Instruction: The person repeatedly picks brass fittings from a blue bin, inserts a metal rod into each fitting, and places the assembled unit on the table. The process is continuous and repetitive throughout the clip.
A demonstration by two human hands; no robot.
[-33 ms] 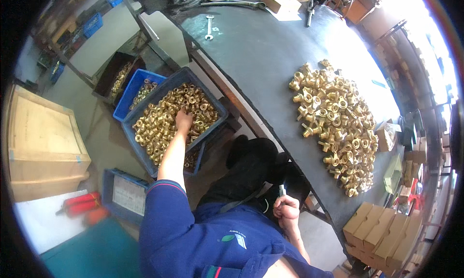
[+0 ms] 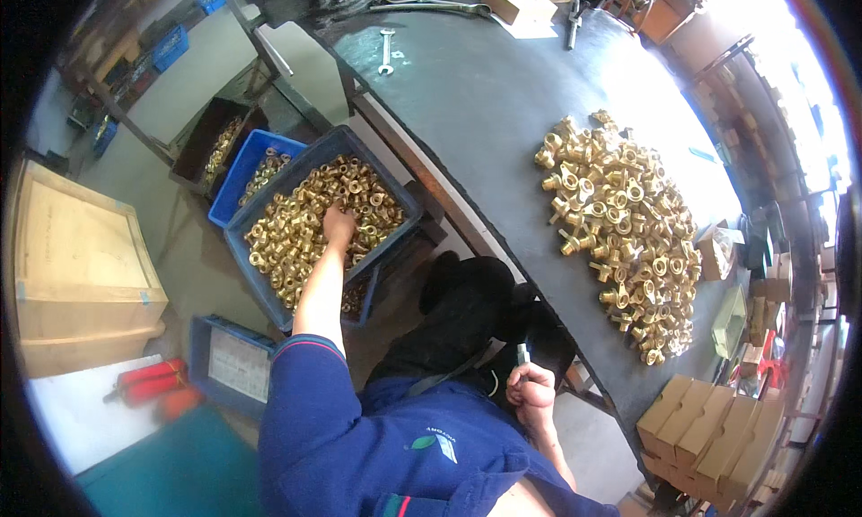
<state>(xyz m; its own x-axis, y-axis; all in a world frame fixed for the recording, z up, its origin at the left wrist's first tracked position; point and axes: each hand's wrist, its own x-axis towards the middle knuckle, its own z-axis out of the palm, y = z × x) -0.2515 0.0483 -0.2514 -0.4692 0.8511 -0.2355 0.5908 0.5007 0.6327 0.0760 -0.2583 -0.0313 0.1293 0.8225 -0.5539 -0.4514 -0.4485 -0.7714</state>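
Note:
My left hand [image 2: 338,225] reaches down into a grey-blue plastic crate [image 2: 235,247] heaped with brass fittings [image 2: 292,220]. Its fingers curl among the pieces and look closed on a fitting, though the fingertips are partly hidden. In front of my body, beside the table edge, my right hand [image 2: 532,388] is wrapped round a short silver-grey metal rod [image 2: 523,353], whose end points upward out of the fist. A large pile of brass fittings with ring-shaped lugs [image 2: 628,238] lies on the dark tabletop [image 2: 467,95] to the right.
A blue bin [image 2: 256,153] and a dark bin [image 2: 202,162] of small parts stand behind the crate. An open-end wrench [image 2: 386,52] lies on the table. Cardboard boxes [image 2: 709,432] are stacked at right. A wooden crate [image 2: 81,247] and an empty blue tray [image 2: 232,360] sit at left.

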